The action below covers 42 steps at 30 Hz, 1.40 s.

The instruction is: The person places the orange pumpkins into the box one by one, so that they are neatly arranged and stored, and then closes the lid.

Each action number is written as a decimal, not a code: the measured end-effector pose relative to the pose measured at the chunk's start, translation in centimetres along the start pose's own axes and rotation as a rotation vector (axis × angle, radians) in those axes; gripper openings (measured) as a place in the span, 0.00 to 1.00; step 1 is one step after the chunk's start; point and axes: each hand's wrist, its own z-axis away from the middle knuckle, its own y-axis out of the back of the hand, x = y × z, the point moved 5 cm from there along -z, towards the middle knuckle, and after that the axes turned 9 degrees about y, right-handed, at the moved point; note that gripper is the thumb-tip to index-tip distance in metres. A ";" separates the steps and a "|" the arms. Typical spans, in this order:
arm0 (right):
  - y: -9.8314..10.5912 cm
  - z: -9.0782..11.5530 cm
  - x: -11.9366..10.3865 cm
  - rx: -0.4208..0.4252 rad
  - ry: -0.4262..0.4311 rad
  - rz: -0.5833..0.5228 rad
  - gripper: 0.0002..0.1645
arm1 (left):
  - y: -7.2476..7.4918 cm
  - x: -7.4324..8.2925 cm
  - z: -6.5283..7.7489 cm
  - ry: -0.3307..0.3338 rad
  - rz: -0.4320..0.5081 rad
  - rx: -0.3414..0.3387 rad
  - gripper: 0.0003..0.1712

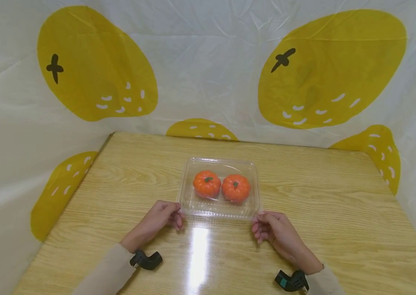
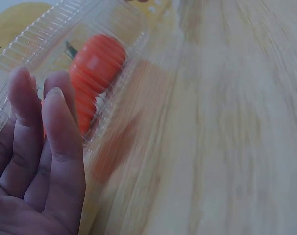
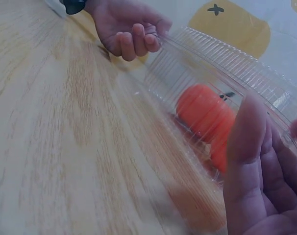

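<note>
A clear plastic clamshell container [image 1: 217,214] with ribbed walls sits on the wooden table, its lid over the top. Two small orange pumpkins with green stems lie side by side inside, a left one [image 1: 207,184] and a right one [image 1: 235,188]. My left hand [image 1: 165,216] pinches the container's near left corner at the rim; in the right wrist view this left hand [image 3: 128,34] has thumb and finger on that edge, other fingers curled below. At the near right corner, my right hand [image 1: 277,231] pinches the rim between thumb and finger.
The wooden table [image 1: 322,196] spreads around the container, with a bright light reflection in front of it. A white curtain [image 1: 208,73] printed with yellow fruit stands behind the table and along both sides. Black wrist cameras [image 1: 146,260] sit on both wrists.
</note>
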 end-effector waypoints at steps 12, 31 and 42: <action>-0.4 -0.2 -0.2 0.000 -0.020 -0.070 0.27 | -0.3 0.4 -0.2 -0.008 0.006 0.008 0.26; -0.3 -0.5 -0.5 0.063 0.040 0.042 0.25 | -0.2 0.3 -0.2 0.036 0.037 -0.012 0.21; -0.4 -0.2 -0.3 0.091 0.041 0.088 0.24 | -0.4 0.4 -0.3 0.049 0.036 -0.018 0.21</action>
